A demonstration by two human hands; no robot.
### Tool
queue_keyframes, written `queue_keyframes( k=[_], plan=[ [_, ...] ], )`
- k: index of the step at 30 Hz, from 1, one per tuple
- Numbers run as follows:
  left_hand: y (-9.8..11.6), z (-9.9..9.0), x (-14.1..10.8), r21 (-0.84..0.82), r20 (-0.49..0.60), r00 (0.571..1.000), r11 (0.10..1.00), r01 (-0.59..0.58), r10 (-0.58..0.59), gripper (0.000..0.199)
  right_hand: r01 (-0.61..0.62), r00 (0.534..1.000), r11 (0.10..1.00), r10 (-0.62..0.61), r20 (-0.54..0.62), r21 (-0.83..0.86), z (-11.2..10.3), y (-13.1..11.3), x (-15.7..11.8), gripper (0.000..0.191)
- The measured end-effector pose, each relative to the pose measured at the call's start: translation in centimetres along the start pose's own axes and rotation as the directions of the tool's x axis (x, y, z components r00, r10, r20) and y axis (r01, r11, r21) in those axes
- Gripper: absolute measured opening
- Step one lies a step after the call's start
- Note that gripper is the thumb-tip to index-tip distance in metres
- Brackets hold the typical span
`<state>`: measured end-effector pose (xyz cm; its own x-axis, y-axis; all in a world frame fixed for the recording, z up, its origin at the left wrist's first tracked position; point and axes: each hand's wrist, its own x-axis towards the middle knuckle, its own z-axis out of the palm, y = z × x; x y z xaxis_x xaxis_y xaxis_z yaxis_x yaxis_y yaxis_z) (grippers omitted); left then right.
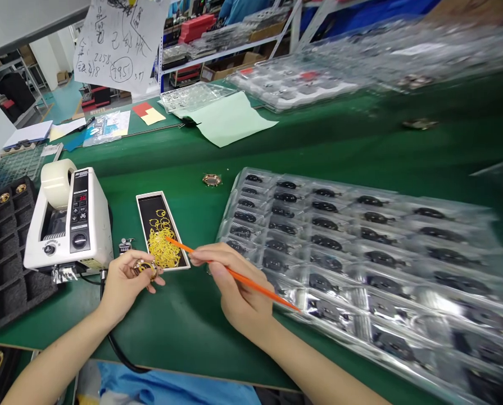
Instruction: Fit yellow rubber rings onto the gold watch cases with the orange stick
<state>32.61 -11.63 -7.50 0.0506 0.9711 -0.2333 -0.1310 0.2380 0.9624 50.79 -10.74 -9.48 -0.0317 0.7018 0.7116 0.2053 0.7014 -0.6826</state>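
My left hand (pixel 127 281) pinches a small gold and dark metal part (pixel 145 269) between thumb and fingers, beside the near left edge of a white-rimmed tray (pixel 140 216). Many small yellow rings (pixel 163 247) lie heaped in the tray's near half, a few looser ones farther up. In my right hand (pixel 240 287) is a thin orange stick (pixel 255 286), gripped like a pen. Its tip points left and reaches over the yellow rings; whether it touches one is too small to tell.
A white tape dispenser (pixel 89 219) stands left, with a black foam tray (pixel 13 264) beyond it. A large clear tray (pixel 293 256) of dark parts fills the right. A gold part (pixel 212 180) lies behind the white-rimmed tray.
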Motion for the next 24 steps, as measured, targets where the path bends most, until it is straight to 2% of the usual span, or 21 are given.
queue_keyframes(
  k=[5,8,11,18,21,24],
  plan=[
    [-0.4,0.0,-0.1,0.099,-0.012,1.0,0.995,-0.019,0.02,0.02,0.039,0.998,0.991,-0.044,-0.037,-0.125,0.3,-0.1,-0.4,0.026],
    [-0.5,0.2,-0.1,0.096,-0.009,0.999,0.995,-0.04,0.041,0.02,0.116,0.991,0.984,-0.106,0.081,-0.135,1.1,-0.4,-0.7,0.023],
    [-0.7,0.7,-0.2,0.085,0.001,0.996,0.992,-0.089,0.09,0.022,0.152,0.977,0.961,-0.111,0.181,-0.231,2.2,-0.4,-1.2,0.014],
    [-2.1,1.3,-1.1,0.253,-0.007,0.965,0.934,-0.251,0.262,0.035,0.068,0.992,0.928,-0.026,0.12,-0.367,3.3,0.2,-1.7,0.011],
    [-2.7,1.4,-1.4,0.348,0.022,0.942,0.881,-0.322,0.335,0.037,0.004,0.993,0.94,0.037,0.111,-0.34,3.2,0.1,-1.6,0.011],
    [-3.1,1.4,-1.7,0.424,0.05,0.932,0.837,-0.344,0.358,0.037,-0.08,0.986,0.953,0.119,0.117,-0.294,3.2,-0.1,-1.5,0.012]
  ],
)
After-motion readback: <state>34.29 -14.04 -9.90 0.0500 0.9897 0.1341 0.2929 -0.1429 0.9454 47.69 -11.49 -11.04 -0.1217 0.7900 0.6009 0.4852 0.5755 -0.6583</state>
